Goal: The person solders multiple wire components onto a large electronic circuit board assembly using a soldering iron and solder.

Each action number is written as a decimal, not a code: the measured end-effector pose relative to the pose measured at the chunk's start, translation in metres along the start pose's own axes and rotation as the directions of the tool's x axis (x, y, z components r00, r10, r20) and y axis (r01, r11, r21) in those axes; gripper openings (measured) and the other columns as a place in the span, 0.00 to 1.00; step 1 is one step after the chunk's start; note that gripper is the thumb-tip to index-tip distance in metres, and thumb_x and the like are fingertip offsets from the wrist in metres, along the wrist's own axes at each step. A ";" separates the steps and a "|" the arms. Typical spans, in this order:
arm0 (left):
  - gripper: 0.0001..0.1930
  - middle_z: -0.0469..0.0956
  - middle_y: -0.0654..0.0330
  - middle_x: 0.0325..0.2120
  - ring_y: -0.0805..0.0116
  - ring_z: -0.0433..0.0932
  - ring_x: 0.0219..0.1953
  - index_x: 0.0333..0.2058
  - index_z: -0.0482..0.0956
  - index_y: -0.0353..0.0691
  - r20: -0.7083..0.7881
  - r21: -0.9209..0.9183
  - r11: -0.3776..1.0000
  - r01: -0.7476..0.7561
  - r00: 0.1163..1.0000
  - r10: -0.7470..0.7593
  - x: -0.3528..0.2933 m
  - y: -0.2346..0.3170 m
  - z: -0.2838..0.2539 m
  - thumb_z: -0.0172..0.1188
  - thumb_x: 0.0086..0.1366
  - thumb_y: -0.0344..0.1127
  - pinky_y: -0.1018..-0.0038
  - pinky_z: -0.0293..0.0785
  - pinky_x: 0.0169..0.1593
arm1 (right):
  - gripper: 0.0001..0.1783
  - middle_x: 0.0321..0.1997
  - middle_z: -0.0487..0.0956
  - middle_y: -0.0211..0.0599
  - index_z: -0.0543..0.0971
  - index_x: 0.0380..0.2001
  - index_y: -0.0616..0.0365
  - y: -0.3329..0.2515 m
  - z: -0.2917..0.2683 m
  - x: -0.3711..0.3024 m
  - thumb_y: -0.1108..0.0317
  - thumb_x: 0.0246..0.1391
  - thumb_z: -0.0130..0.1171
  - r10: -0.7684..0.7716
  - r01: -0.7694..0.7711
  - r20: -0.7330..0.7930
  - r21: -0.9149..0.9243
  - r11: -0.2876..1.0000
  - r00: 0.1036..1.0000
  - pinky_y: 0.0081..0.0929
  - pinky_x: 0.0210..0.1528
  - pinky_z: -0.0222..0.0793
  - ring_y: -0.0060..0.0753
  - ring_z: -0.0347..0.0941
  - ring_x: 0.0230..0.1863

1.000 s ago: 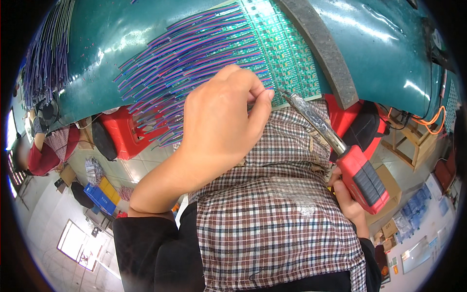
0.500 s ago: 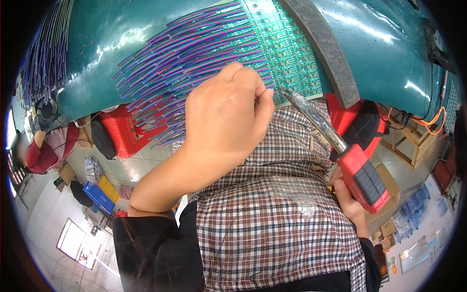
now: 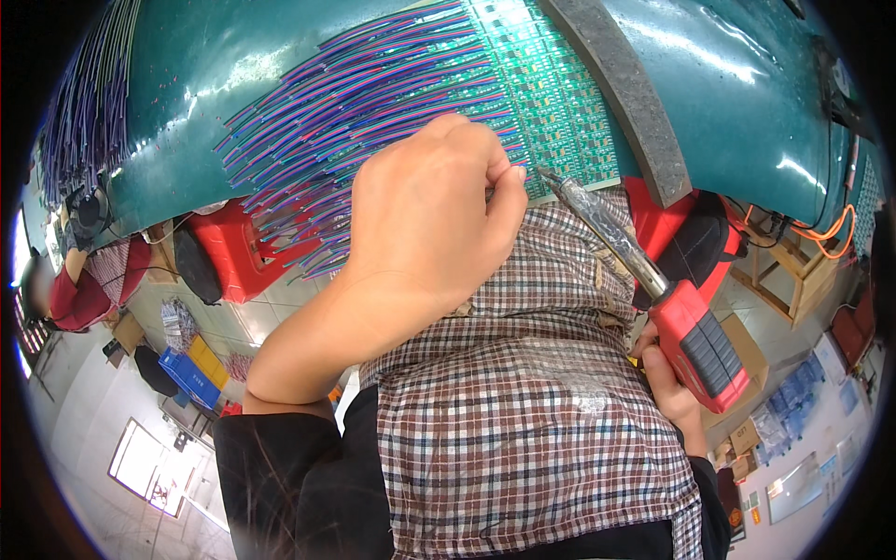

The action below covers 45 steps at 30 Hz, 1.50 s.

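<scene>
Dozens of wires (image 3: 373,101) fan left from a green circuit board (image 3: 563,114) just beyond the left hand (image 3: 429,210), drawn into a pinch; whether it holds a wire is unclear. The right hand (image 3: 670,387) grips a soldering iron (image 3: 700,338), tip near the board.

1. The bare left hand (image 3: 425,215) has moved slightly toward the far edge of the glossy dark-green table (image 3: 756,121); its bent forearm has shifted a little with it.
2. The soldering iron with red-and-black handle and metal barrel (image 3: 611,229) has edged right; its pointed tip now stands slightly farther from the left thumb.
3. The flat green circuit-board panel (image 3: 560,103) has slid a touch toward the table's right end; the long dark-grey bar (image 3: 630,107) beside it has shifted likewise.
4. The thin purple, pink and blue wires (image 3: 364,93) hanging past the near edge reach farther left.
</scene>
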<state>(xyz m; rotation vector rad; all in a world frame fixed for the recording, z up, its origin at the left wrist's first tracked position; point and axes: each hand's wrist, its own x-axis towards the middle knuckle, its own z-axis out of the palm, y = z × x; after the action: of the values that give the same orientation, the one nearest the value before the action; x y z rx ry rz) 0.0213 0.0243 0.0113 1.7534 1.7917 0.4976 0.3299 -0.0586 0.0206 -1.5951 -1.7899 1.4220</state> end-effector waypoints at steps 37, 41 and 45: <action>0.11 0.78 0.59 0.23 0.67 0.78 0.24 0.25 0.79 0.36 -0.004 -0.001 0.998 -0.055 0.998 0.055 0.002 -0.004 -0.001 0.70 0.62 0.32 0.72 0.74 0.28 | 0.12 0.31 0.83 0.39 0.85 0.34 0.59 -0.003 0.000 -0.001 0.69 0.44 0.72 0.003 -0.004 -0.024 -0.066 0.998 1.000 0.38 0.36 0.76 0.45 0.81 0.29; 0.10 0.78 0.59 0.23 0.67 0.79 0.24 0.25 0.79 0.36 -0.011 0.006 0.999 -0.054 0.998 0.054 0.002 -0.003 0.000 0.70 0.62 0.32 0.72 0.74 0.28 | 0.12 0.31 0.83 0.39 0.85 0.34 0.59 -0.003 -0.003 0.001 0.70 0.43 0.72 0.003 -0.002 0.024 -0.049 0.999 1.000 0.38 0.36 0.76 0.45 0.81 0.29; 0.09 0.79 0.59 0.23 0.67 0.79 0.24 0.25 0.80 0.37 -0.016 0.041 0.998 -0.054 0.998 0.054 0.002 -0.002 0.001 0.71 0.60 0.32 0.71 0.74 0.28 | 0.13 0.31 0.83 0.40 0.85 0.34 0.59 -0.003 -0.003 0.002 0.71 0.42 0.71 0.001 0.001 0.037 -0.058 0.998 0.999 0.37 0.36 0.76 0.46 0.81 0.30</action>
<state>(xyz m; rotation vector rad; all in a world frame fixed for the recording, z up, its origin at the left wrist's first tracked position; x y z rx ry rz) 0.0201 0.0257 0.0093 1.8346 1.7820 0.5029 0.3305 -0.0552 0.0238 -1.6069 -1.8681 1.4201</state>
